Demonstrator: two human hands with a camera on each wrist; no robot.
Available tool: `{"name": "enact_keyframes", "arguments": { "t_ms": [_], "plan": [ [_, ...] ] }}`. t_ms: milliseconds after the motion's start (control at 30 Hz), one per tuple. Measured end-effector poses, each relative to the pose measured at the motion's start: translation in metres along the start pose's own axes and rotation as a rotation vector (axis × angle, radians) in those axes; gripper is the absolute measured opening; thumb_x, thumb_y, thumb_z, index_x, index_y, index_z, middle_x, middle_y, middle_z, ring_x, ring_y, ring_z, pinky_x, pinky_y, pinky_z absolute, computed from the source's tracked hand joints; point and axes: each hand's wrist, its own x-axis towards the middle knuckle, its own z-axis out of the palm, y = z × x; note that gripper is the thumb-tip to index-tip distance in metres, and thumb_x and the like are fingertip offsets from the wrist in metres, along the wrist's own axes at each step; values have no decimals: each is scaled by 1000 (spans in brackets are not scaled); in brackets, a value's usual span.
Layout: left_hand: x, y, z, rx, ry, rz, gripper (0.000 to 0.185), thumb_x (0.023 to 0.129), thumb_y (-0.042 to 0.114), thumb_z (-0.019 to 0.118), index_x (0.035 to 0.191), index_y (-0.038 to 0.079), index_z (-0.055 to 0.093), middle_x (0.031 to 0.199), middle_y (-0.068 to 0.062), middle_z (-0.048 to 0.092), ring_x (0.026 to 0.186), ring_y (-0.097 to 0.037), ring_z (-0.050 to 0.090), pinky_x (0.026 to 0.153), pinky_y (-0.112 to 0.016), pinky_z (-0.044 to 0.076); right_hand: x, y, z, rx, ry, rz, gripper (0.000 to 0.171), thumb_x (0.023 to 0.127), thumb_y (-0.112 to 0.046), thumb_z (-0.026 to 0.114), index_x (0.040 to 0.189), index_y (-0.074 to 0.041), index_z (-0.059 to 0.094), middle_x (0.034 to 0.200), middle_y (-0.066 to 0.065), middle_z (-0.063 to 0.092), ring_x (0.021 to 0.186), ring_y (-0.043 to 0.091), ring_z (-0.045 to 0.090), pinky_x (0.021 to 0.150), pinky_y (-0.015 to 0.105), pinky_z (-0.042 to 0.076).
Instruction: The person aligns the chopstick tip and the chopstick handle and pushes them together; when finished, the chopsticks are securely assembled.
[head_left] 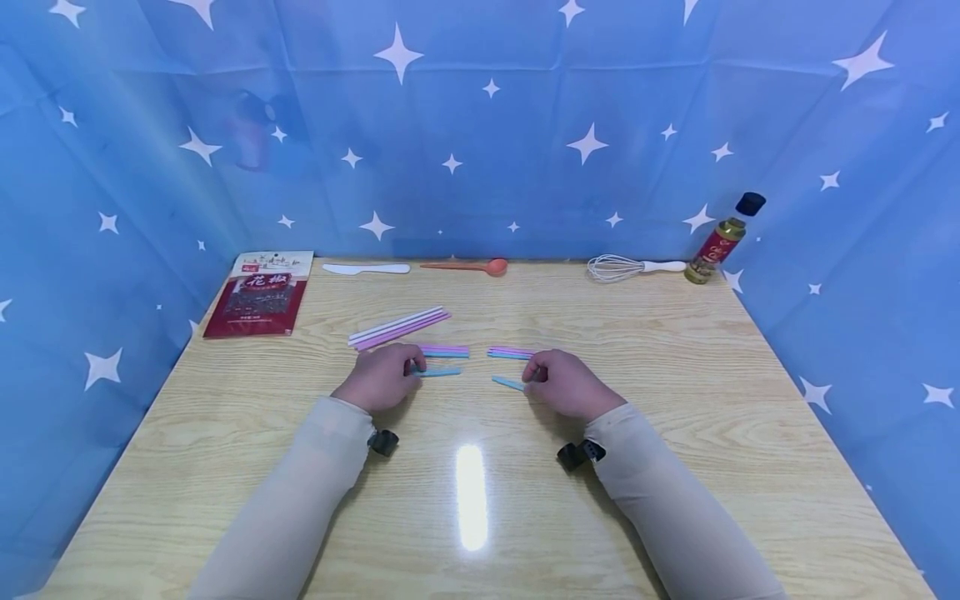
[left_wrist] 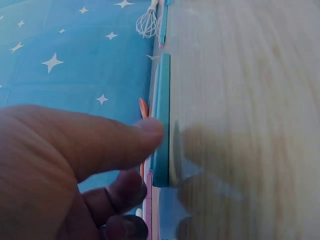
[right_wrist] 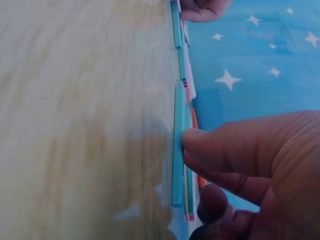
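In the head view my left hand (head_left: pixel 382 377) pinches the left end of a thin blue stick (head_left: pixel 442 372). The left wrist view has the thumb against this blue stick (left_wrist: pixel 162 95); the index fingertip is hidden. Opposite, my right hand (head_left: pixel 567 383) pinches a second blue stick (head_left: pixel 507 382), thumb against the stick (right_wrist: pixel 178 170) in the right wrist view. Just beyond each hand lies a row of pink, purple and blue sticks, the left row (head_left: pixel 447 351) and the right row (head_left: pixel 510 352), partly covered by the hands.
White and pink-purple sticks (head_left: pixel 399 327) lie slanted behind the left hand. Along the back are a red spice packet (head_left: pixel 258 296), a white knife (head_left: pixel 366 268), an orange spoon (head_left: pixel 495 267), a whisk (head_left: pixel 622 267) and an oil bottle (head_left: pixel 716 246). A blue starry curtain (head_left: pixel 480 125) borders the wooden table (head_left: pixel 675 350).
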Motion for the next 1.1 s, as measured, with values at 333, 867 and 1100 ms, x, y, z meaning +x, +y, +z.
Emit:
{"name": "enact_keyframes", "arguments": {
  "t_ms": [333,867,1100],
  "plan": [
    [-1,2,-1,-36,20,28,5,100,15,69,96,14,68,95,-1,66,88,-20,58,99,-55,43,-3,-9,0,-53,-53,2,9,99,-10,69,90,-11,68,85,3,61,73,19,54,66,33,47],
    [-3,10,-1,-245,87,157,6,105,13,63,108,10,67,80,0,58,64,-14,40,63,-31,40,-5,-14,-1,189,108,-234,12,106,-9,62,115,-8,71,101,5,68,84,20,57,71,30,50],
    [-3,11,-1,-280,85,192,5,106,13,63,107,11,67,90,0,61,69,-16,43,67,-32,42,-5,-14,-1,177,138,-268,12,106,-7,62,114,-5,71,103,5,68,88,19,57,77,31,51]
  ]
}}
